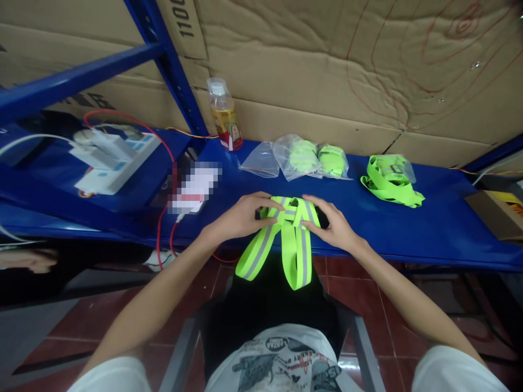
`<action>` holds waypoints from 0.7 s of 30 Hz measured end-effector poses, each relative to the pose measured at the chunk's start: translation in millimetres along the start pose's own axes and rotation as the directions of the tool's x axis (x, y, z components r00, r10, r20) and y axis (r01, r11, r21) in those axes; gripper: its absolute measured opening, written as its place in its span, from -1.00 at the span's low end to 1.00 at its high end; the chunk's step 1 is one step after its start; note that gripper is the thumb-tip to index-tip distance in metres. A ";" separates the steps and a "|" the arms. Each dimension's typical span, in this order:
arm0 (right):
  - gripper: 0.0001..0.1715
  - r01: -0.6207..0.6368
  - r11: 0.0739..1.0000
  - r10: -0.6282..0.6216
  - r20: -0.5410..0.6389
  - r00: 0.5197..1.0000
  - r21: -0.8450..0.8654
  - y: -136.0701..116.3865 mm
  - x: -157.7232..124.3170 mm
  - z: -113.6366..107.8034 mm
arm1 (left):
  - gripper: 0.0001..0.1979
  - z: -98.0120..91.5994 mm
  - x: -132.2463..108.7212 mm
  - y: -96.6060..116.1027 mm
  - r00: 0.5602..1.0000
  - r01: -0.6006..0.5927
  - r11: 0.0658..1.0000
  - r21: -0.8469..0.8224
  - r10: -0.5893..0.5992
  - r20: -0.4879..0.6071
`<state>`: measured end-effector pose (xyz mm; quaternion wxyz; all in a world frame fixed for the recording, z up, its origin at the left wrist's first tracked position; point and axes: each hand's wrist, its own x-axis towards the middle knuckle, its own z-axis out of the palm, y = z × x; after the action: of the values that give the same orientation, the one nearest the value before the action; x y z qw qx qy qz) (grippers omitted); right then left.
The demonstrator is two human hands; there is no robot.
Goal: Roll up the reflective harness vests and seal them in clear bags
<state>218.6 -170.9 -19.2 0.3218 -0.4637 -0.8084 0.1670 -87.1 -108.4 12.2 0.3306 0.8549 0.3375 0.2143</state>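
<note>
While seated at the edge of a blue counter, a person holds a neon-yellow reflective strap bundle between both hands in the head-camera view. The left hand closes on the bundle's left side, fingers curled over the top of the folded webbing; the right hand presses on its right side, fingers laid over the folds and gripping them. The bundle sits at the counter's near edge, directly in front of the person, and two grey-striped loops of it hang down over the edge toward the lap. Farther back on the counter, near the cardboard wall, lie clear plastic bags, some with folded neon straps inside and one at the left that looks flat and unfilled. To their right rests a loose neon strap pile, well apart from the hands. A plastic bottle of amber liquid stands upright against the cardboard, beside a blue shelf post. On the left, a white power strip lies on the blue surface with a red cable running down past the edge. A cardboard box shows at the far right edge.
</note>
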 end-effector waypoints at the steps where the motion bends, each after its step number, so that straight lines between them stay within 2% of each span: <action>1: -0.08 -0.046 0.999 0.046 -0.004 0.999 0.011 -0.7 0.4 0.6 | -0.59 2.1 0.4 -1.1 1.000 0.009 1.000 -0.020 -0.010 -0.028; 3: 0.02 -0.108 0.994 0.108 -0.006 0.994 0.020 -1.3 3.2 0.3 | -0.37 4.6 2.6 -5.0 0.996 0.059 0.996 -0.065 -0.064 -0.068; 5: -0.13 -0.109 0.994 0.109 0.010 0.994 0.018 -2.1 7.2 -1.6 | -0.21 3.8 6.8 -9.5 0.991 0.113 0.991 -0.077 -0.118 -0.062; 6: -0.22 -0.095 0.995 0.094 0.019 0.995 0.016 -3.2 9.1 -2.9 | -0.22 2.3 9.2 -11.0 0.991 0.122 0.991 -0.056 -0.124 -0.040; 8: -0.33 -0.058 0.998 0.058 0.032 0.998 -0.001 -6.7 11.4 -5.7 | -0.35 -1.8 13.5 -11.3 0.996 0.091 0.996 0.005 -0.091 0.014; 11: -0.38 -0.070 0.997 0.071 0.059 0.996 -0.019 -13.1 11.0 -8.1 | -0.50 -5.2 17.1 -5.3 0.998 0.032 0.999 0.007 -0.032 0.055; 13: -0.42 -0.105 0.994 0.104 0.050 0.993 0.006 -14.9 10.2 -7.5 | -0.51 -3.1 18.2 -1.3 0.999 0.048 0.998 -0.049 -0.047 0.024; 18: -0.52 -0.082 0.992 0.092 -0.113 0.989 0.095 -8.3 13.6 -1.7 | -0.52 11.1 23.4 -7.9 0.994 0.028 0.976 -0.217 -0.051 -0.099; 21: -0.48 -0.076 0.994 0.085 -0.124 0.989 0.074 -4.9 16.1 -0.6 | -0.51 16.1 26.7 -14.1 0.990 0.021 0.957 -0.289 -0.059 -0.126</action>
<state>210.1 -159.7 -10.0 0.3815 -0.4942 -0.7607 0.1776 -65.6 -88.2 -5.1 0.4319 0.7747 0.3415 0.3110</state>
